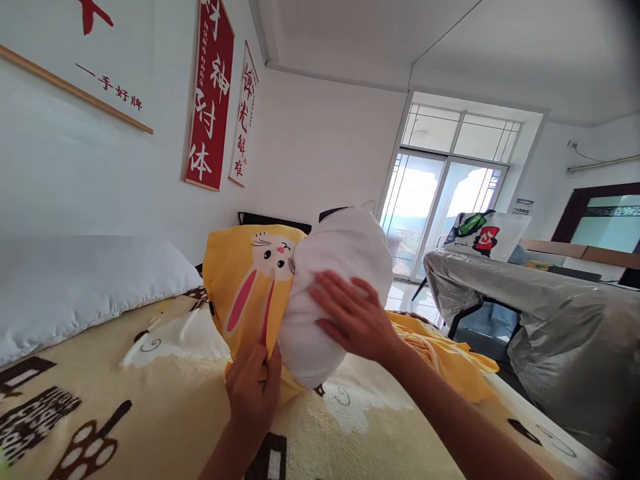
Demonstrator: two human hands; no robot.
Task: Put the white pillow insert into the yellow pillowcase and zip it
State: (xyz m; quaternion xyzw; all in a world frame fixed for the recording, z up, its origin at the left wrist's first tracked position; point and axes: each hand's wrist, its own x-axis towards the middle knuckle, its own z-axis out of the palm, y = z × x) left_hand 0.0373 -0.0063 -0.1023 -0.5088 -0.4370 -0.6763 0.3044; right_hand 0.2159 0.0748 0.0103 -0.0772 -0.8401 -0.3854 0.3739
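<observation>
Now pinching the near edge of the yellow rabbit-print pillowcase between thumb and fingers of the left hand. Laying the right hand flat on the white pillow, with fingers slightly spread. Holding pillow and case against each other over the patterned blanket; can't tell the pillow's depth inside. Can see crumpled yellow cloth to the right.

Yellow pillowcase, white pillow — mid-frame
Left hand pinches the pillowcase; right hand lies against the pillow — second pillow, frame left.
</observation>
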